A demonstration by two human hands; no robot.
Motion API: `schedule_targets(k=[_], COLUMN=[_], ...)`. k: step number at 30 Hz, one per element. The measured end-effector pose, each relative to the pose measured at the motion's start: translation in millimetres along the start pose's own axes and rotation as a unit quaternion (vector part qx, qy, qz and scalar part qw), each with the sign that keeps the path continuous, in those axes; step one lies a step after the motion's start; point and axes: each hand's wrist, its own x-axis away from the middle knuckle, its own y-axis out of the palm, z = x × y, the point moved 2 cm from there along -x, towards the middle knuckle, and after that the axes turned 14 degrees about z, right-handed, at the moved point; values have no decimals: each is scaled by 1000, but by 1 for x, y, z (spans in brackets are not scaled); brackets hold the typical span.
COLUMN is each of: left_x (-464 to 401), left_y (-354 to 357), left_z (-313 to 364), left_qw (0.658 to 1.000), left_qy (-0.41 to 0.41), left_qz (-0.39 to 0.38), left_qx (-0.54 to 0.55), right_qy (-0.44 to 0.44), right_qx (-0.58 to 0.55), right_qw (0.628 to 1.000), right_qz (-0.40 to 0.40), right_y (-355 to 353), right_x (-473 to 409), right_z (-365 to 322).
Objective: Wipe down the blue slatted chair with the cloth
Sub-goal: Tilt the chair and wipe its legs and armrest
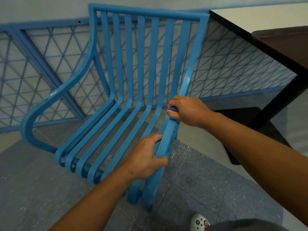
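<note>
The blue slatted chair [128, 90] stands in the middle of the view, its back toward the mesh railing. My left hand [146, 155] grips the rightmost seat slat near its front, thumb on the outer edge and fingers curled into the gap. My right hand [186, 110] is higher on the same side rail, where seat bends into back. It clutches a small dark blue cloth [173, 109] against the rail; only a bit of the cloth shows between the fingers.
A blue mesh railing [41, 67] runs behind the chair. A dark table [270, 47] with a black leg stands at the right. Grey speckled floor tiles [208, 180] lie below, and a white shoe [199, 222] shows at the bottom edge.
</note>
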Motion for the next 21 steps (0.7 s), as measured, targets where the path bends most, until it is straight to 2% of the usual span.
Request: schedule_targets(k=[10, 21], left_x=[-4, 8], left_y=[-42, -56], left_z=[-12, -18], left_qw=[995, 991], left_qy=[37, 60], left_qz=[-80, -87], left_qx=[-40, -78], right_qy=[44, 78], right_qx=[9, 15], right_qw=[999, 997], right_qz=[-5, 2], right_y=[1, -7], right_x=[5, 32], right_z=[-16, -33])
